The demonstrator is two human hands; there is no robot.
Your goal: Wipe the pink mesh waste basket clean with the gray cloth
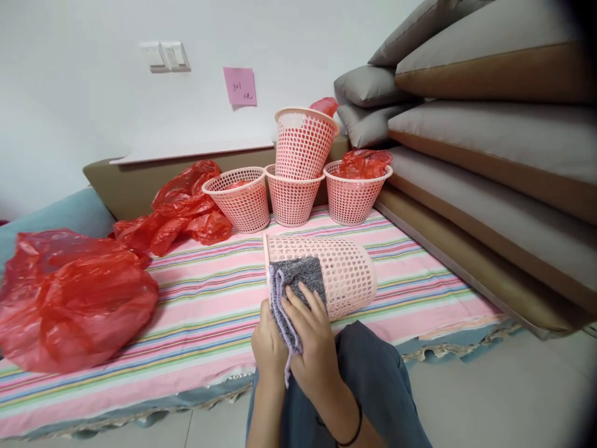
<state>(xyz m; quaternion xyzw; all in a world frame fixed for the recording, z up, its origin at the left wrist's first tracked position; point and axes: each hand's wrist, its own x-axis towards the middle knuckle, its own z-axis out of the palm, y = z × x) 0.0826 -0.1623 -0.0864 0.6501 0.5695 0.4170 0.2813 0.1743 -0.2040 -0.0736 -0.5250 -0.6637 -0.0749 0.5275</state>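
A pink perforated plastic basket (349, 274) lies on its side just above my knees, its rim to the left and its base to the right. My left hand (269, 339) is closed at the rim end, its fingers partly hidden behind the basket and cloth. Folded over the basket's side is a dark grey cleaning cloth (305, 274) with a lilac edge. With fingers spread across it, my right hand (310, 330) holds the cloth against the basket wall near the rim.
Behind stand more pink baskets (296, 202), one tilted basket (303, 143) stacked inside another, some holding red plastic. Red plastic bags (74, 298) lie left on the striped cloth (200, 323). Grey-and-brown cushions (489, 137) are piled right. A pink note (240, 86) hangs on the wall.
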